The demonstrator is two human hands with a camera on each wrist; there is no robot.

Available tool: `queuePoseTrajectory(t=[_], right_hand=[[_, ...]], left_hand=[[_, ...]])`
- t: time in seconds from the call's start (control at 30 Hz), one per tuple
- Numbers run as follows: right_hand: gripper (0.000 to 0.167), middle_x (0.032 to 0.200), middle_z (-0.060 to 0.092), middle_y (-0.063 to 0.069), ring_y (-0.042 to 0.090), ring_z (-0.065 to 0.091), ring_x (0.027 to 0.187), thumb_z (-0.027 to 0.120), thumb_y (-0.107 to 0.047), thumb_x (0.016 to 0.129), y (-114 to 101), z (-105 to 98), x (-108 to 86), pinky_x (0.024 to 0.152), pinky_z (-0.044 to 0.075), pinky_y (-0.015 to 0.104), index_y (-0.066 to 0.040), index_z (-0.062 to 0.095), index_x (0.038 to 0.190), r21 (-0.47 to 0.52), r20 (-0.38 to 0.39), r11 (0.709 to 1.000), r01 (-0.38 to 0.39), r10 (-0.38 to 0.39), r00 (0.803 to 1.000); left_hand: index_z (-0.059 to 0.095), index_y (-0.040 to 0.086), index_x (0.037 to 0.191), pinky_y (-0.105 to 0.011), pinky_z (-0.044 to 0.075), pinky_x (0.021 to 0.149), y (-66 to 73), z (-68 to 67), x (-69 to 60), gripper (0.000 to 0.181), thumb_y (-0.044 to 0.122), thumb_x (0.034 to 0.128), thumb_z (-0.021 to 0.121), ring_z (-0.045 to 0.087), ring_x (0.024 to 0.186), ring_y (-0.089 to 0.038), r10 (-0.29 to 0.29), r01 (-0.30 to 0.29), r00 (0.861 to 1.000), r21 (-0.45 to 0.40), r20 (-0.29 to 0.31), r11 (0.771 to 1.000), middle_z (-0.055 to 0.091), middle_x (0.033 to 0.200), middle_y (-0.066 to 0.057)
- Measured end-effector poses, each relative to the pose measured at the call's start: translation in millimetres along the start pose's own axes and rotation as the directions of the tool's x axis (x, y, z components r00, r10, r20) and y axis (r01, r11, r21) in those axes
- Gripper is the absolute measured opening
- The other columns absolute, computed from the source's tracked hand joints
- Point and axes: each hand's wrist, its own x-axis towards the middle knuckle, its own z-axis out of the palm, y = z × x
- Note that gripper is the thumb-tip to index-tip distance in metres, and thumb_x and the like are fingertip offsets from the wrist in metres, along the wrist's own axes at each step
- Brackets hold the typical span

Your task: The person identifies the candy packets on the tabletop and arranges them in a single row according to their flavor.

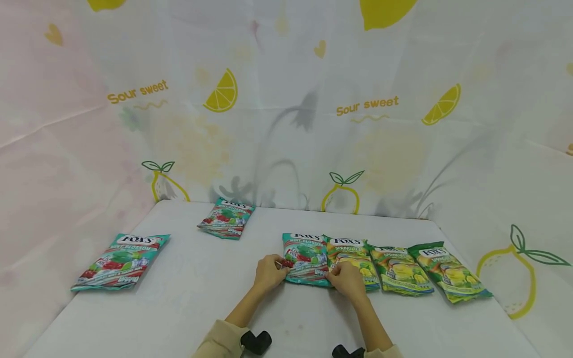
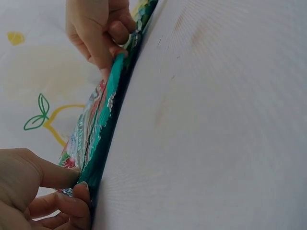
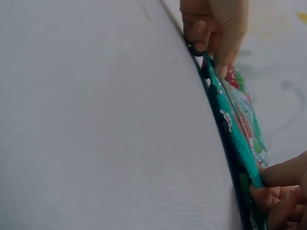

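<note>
A teal FOX'S Mint Blossom bag (image 1: 306,258) lies on the white table between both hands, its right edge against a yellow-green bag (image 1: 351,256). The left hand (image 1: 270,272) pinches its lower left edge; in the left wrist view that hand (image 2: 43,191) has thumb and index finger on the teal seam (image 2: 103,124). At the lower right corner the right hand (image 1: 346,281) pinches the same bag, and in the right wrist view the thumb and fingers of this hand (image 3: 285,189) close on the seam's end.
Two more yellow-green bags (image 1: 403,271) (image 1: 449,272) lie to the right in a row. Another teal bag (image 1: 122,262) is at the far left, and one more (image 1: 227,218) near the table's back edge. Behind the table (image 1: 179,308) hangs a lemon-printed cloth (image 1: 277,149).
</note>
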Motion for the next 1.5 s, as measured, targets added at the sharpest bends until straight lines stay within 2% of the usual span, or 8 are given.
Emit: queuePoseTrajectory(t=[0.37, 0.53, 0.7, 0.83, 0.93, 1.07, 1.2, 1.5], right_hand=[[0.024, 0.057, 0.053, -0.001, 0.012, 0.047, 0.052, 0.071, -0.018, 0.083, -0.2, 5.5, 1.3, 0.046, 0.036, 0.023, -0.005, 0.06, 0.065, -0.042, -0.043, 0.999, -0.024, 0.022, 0.999], [0.023, 0.059, 0.055, 0.0, 0.012, 0.048, 0.053, 0.071, -0.019, 0.082, -1.1, 7.1, 1.6, 0.046, 0.037, 0.024, -0.005, 0.061, 0.068, -0.062, -0.078, 0.998, -0.025, 0.02, 0.997], [0.019, 0.061, 0.056, 0.0, 0.012, 0.047, 0.053, 0.071, -0.017, 0.081, -3.0, 10.8, 1.8, 0.047, 0.037, 0.024, -0.006, 0.061, 0.069, -0.046, -0.139, 0.999, 0.021, -0.028, 0.99], [0.018, 0.061, 0.057, 0.0, 0.011, 0.046, 0.052, 0.071, -0.017, 0.081, -6.7, 12.0, 1.3, 0.046, 0.037, 0.025, -0.004, 0.062, 0.072, -0.054, -0.182, 0.997, 0.053, -0.062, 0.981], [0.017, 0.061, 0.056, 0.0, 0.011, 0.046, 0.052, 0.071, -0.017, 0.08, -11.3, 12.3, 0.8, 0.046, 0.037, 0.025, -0.003, 0.064, 0.075, -0.044, -0.178, 0.997, 0.064, -0.071, 0.982], [0.015, 0.061, 0.054, 0.0, 0.011, 0.044, 0.055, 0.07, -0.014, 0.08, -18.1, 14.9, -0.1, 0.048, 0.036, 0.024, -0.002, 0.064, 0.075, 0.028, -0.149, 0.988, 0.151, -0.145, 0.978], [0.012, 0.062, 0.056, 0.001, 0.009, 0.046, 0.056, 0.07, -0.009, 0.08, -25.7, 23.5, -0.9, 0.05, 0.039, 0.022, -0.001, 0.064, 0.073, 0.136, -0.098, 0.955, 0.262, -0.25, 0.963], [0.012, 0.064, 0.062, 0.007, 0.004, 0.051, 0.052, 0.067, -0.006, 0.082, -46.6, 47.7, -2.0, 0.048, 0.042, 0.018, 0.004, 0.064, 0.076, 0.37, 0.032, 0.875, 0.313, -0.349, 0.937]], left_hand=[[0.065, -0.007, 0.088, -0.031, 0.044, 0.057, 0.0, -0.7, 1.2, 0.021, 0.01, 0.0775, 0.072, 0.053, 0.068, -0.019, -0.018, 0.018, 1.0, 0.023, 0.004, 1.0, 0.06, 0.075, -0.01], [0.063, -0.007, 0.083, -0.026, 0.044, 0.047, -2.4, -7.0, -0.5, 0.022, 0.013, 0.0789, 0.072, 0.053, 0.053, -0.014, -0.009, 0.01, 0.999, -0.025, 0.047, 1.0, 0.063, 0.069, -0.01], [0.063, -0.005, 0.08, -0.023, 0.041, 0.042, -5.1, -13.4, -3.5, 0.025, 0.018, 0.0797, 0.072, 0.048, 0.045, -0.008, -0.001, 0.005, 0.998, -0.058, 0.062, 0.998, 0.062, 0.063, -0.006], [0.063, -0.002, 0.077, -0.024, 0.041, 0.044, -5.5, -15.9, -5.7, 0.024, 0.019, 0.0779, 0.074, 0.049, 0.047, -0.008, -0.011, 0.013, 0.999, -0.053, 0.04, 0.999, 0.061, 0.061, -0.004], [0.062, -0.001, 0.076, -0.024, 0.042, 0.046, -5.3, -18.0, -6.6, 0.023, 0.017, 0.0743, 0.077, 0.051, 0.05, -0.009, -0.008, 0.009, 1.0, -0.049, 0.009, 0.999, 0.061, 0.062, -0.004], [0.063, -0.002, 0.078, -0.024, 0.042, 0.045, -4.8, -22.8, -6.8, 0.022, 0.013, 0.0729, 0.078, 0.052, 0.047, -0.009, 0.008, -0.008, 1.0, -0.065, -0.004, 0.998, 0.061, 0.06, -0.004], [0.063, -0.004, 0.081, -0.023, 0.042, 0.042, -3.5, -28.9, -7.3, 0.021, 0.01, 0.0745, 0.077, 0.052, 0.042, -0.008, 0.018, -0.017, 1.0, -0.1, 0.01, 0.995, 0.061, 0.059, -0.004], [0.065, -0.007, 0.085, -0.023, 0.046, 0.043, -2.6, -39.0, -12.4, 0.019, 0.005, 0.0741, 0.076, 0.059, 0.047, -0.014, 0.016, -0.015, 1.0, -0.139, 0.007, 0.99, 0.065, 0.065, -0.008]])
